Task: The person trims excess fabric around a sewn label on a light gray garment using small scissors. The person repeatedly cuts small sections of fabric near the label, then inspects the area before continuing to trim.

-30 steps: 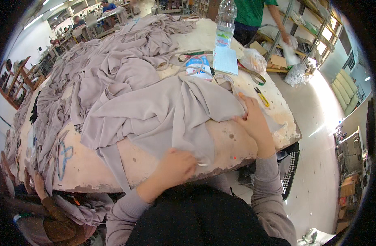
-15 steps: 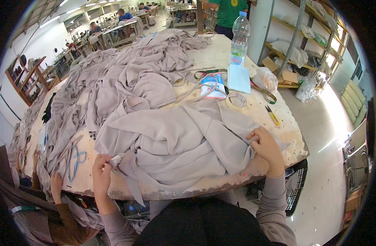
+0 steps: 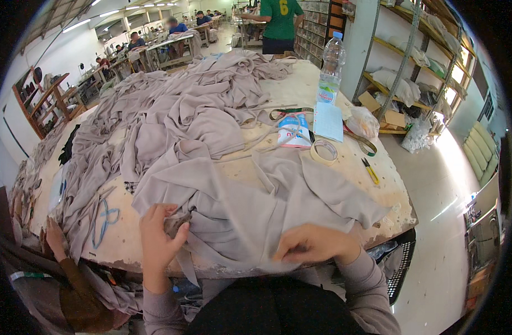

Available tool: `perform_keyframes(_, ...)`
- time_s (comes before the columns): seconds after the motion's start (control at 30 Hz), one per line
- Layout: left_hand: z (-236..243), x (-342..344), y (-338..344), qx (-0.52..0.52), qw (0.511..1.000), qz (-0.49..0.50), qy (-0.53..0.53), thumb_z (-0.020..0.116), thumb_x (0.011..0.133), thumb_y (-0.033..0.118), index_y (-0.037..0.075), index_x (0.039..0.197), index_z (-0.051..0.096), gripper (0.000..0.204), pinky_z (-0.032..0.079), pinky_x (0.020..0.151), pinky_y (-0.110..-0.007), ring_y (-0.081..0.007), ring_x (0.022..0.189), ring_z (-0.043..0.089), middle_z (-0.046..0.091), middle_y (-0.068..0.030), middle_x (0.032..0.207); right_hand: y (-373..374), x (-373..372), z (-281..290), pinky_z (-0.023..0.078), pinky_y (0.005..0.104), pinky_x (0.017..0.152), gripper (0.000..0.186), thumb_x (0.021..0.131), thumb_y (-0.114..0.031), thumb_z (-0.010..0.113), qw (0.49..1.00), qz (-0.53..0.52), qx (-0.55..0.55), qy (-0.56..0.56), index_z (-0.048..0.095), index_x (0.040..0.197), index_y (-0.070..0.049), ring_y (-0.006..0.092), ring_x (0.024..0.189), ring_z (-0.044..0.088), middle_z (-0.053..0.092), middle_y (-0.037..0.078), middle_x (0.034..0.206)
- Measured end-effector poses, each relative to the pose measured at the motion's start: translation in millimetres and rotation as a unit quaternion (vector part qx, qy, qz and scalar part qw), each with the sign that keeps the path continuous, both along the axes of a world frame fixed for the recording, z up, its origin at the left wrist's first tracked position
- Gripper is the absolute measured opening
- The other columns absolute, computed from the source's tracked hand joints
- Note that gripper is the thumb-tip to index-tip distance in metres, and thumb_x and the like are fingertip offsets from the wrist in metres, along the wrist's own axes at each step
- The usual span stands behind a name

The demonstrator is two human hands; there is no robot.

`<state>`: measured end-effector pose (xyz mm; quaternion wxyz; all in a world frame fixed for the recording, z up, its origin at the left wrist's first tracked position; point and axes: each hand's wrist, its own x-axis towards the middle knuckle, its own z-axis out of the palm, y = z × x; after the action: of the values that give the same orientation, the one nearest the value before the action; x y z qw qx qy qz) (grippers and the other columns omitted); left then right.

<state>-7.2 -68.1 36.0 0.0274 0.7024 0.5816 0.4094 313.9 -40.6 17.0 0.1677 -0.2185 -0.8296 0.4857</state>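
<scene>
Loose grey-beige fabric (image 3: 323,198) lies in folds on the worn table before me, beside a larger heap (image 3: 194,111). My left hand (image 3: 164,240) is at the fabric's near left part, fingers curled and thumb apart, touching a bunched bit. My right hand (image 3: 314,243) is blurred, closed on the fabric at the near edge, fingertips partly hidden. Farther back on the right lie a yellow craft knife (image 3: 370,171), a tape roll (image 3: 323,152), a measuring tape (image 3: 366,144), a light-blue paper pad (image 3: 327,120) and a printed packet (image 3: 292,129).
A plastic bottle (image 3: 330,70) and bag (image 3: 361,123) stand at the back right. A co-worker's hand (image 3: 56,243) is at the table's left edge. A person in green (image 3: 275,25) stands beyond the table. Metal shelves (image 3: 404,50) line the right wall; a black crate (image 3: 401,262) is below.
My right hand has moved left and toward me, drawing fabric with it. My left hand has opened from its pinch. The view has tilted up, and the person in green has moved leftward.
</scene>
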Motion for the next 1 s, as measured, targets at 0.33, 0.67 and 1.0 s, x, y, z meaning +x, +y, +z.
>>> perform_keyframes(0.33,-46.2,79.5,39.2,-0.119,0.972,-0.182,0.09,0.061,0.072,0.022,0.005,0.101,0.058,0.034,0.04,0.075,-0.039,-0.0274,0.084,0.056,0.058,-0.0108,0.094,54.0,35.7,-29.1,0.046,0.0342,0.069,0.022,0.079,-0.019,0.059,0.874,-0.401,0.242,-0.128,0.063,0.096,-0.006,0.0245,0.076,0.058,0.06,0.013,0.09)
perform_keyframes(0.67,-25.4,-25.5,102.9,-0.061,0.984,0.07,0.154,0.06,0.064,0.014,0.006,0.099,0.061,0.036,0.038,0.087,-0.043,-0.0291,0.092,0.056,0.059,-0.0147,0.097,47.4,102.4,-34.1,0.047,0.0334,0.067,0.035,0.071,-0.002,0.054,0.899,-0.433,-0.016,-0.06,0.058,0.106,-0.003,0.0256,0.071,0.058,0.056,0.014,0.091)
perform_keyframes(1.0,-28.3,73.3,77.3,-0.117,0.963,-0.085,0.227,0.062,0.072,0.037,0.011,0.112,0.056,0.049,0.03,0.093,-0.048,-0.0261,0.109,0.047,0.05,-0.011,0.121,59.9,41.8,-29.7,0.042,0.0371,0.084,0.032,0.076,-0.009,0.055,0.884,-0.348,0.304,-0.064,0.057,0.108,-0.005,0.0271,0.095,0.054,0.056,0.014,0.102)
